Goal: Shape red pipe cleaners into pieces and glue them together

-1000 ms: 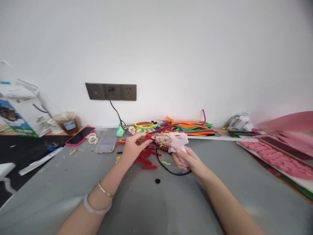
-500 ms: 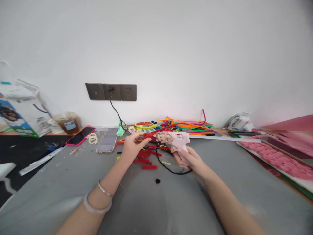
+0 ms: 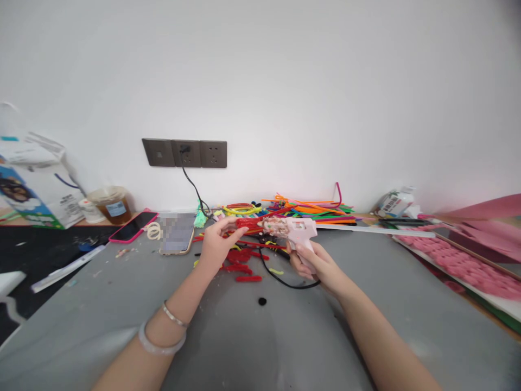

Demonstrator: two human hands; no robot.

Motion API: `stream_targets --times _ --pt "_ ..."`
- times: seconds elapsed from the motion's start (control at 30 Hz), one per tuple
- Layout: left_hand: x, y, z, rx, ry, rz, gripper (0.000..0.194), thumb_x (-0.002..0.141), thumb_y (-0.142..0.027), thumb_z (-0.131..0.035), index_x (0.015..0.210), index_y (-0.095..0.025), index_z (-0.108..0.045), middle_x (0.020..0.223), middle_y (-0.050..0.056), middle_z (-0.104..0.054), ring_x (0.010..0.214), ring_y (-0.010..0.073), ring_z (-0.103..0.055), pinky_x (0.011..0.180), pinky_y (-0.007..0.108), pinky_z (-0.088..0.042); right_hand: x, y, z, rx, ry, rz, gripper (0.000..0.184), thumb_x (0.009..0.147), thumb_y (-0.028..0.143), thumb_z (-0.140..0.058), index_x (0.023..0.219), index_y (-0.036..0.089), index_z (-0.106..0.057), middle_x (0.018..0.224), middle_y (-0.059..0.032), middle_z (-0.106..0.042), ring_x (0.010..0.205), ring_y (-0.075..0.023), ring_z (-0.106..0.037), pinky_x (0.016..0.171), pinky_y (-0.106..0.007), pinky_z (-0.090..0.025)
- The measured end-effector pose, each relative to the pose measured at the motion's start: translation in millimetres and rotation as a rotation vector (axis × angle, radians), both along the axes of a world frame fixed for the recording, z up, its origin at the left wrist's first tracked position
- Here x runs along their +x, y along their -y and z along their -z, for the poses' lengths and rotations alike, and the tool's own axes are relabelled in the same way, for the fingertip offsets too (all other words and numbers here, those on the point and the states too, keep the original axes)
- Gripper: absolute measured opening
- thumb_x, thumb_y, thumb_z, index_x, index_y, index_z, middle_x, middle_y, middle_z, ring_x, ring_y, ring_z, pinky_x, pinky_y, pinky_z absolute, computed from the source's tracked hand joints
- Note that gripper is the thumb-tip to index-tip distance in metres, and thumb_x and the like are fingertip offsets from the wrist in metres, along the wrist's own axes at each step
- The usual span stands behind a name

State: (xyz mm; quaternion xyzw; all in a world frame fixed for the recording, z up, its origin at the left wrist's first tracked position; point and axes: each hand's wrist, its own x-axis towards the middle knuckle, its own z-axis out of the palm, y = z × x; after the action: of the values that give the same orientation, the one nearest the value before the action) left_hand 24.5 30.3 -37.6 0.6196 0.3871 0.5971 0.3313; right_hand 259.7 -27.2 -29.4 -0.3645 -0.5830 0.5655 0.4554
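My right hand (image 3: pixel 311 260) is wrapped round the handle of a pale pink glue gun (image 3: pixel 300 232), its nozzle pointing left. A long whitish glue stick (image 3: pixel 374 231) sticks out of the gun's back end. In my left hand (image 3: pixel 222 236) a piece of red pipe cleaner (image 3: pixel 247 223) is pinched between thumb and fingers, close to the nozzle; whether the nozzle touches it I cannot tell. Below both hands, several short red pipe cleaner pieces (image 3: pixel 239 267) lie on the grey table mat (image 3: pixel 228 336). A black pompom (image 3: pixel 262 301) rests nearer to me.
Coloured pipe cleaners (image 3: pixel 321 209) are heaped against the wall. Two phones, one pink-edged (image 3: pixel 134 227) and one pale-edged (image 3: pixel 178 233), lie left, near a drink cup (image 3: pixel 115 206). A black cord (image 3: pixel 280 281) loops below the gun. Pink knitted-looking material (image 3: pixel 468 258) lies right.
My left hand has shifted slightly left with the red pipe cleaner, which now shows more turned toward the nozzle. The glue gun and my right hand have barely moved.
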Motion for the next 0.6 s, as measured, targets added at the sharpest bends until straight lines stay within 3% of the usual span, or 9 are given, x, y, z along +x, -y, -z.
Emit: stream_targets --times 0.37,0.6 --pt "-1.5 1.8 -5.0 -0.021 0.006 -0.042 0.030 0.073 -0.039 -0.075 0.089 -0.015 -0.070 0.088 0.008 -0.075 0.082 0.0220 -0.071 0.079 0.033 -0.058 3.5 0.5 -1.9 0.032 0.050 0.083 0.043 0.084 0.060 -0.060 0.084 0.017 -0.053 0.045 0.0096 -0.040 0.037 -0.0060 -0.027 0.041 -0.023 -0.020" --pt "-3.6 1.0 -7.8 -0.030 0.011 -0.052 0.030 0.073 -0.038 -0.075 0.092 -0.015 -0.069 0.087 0.007 -0.073 0.080 0.0201 -0.069 0.079 0.032 -0.057 18.6 0.8 -10.1 0.112 -0.113 0.248 0.046 0.087 0.065 -0.049 0.086 0.020 -0.058 0.044 0.0047 -0.045 0.039 -0.0123 -0.036 0.044 -0.028 -0.028"
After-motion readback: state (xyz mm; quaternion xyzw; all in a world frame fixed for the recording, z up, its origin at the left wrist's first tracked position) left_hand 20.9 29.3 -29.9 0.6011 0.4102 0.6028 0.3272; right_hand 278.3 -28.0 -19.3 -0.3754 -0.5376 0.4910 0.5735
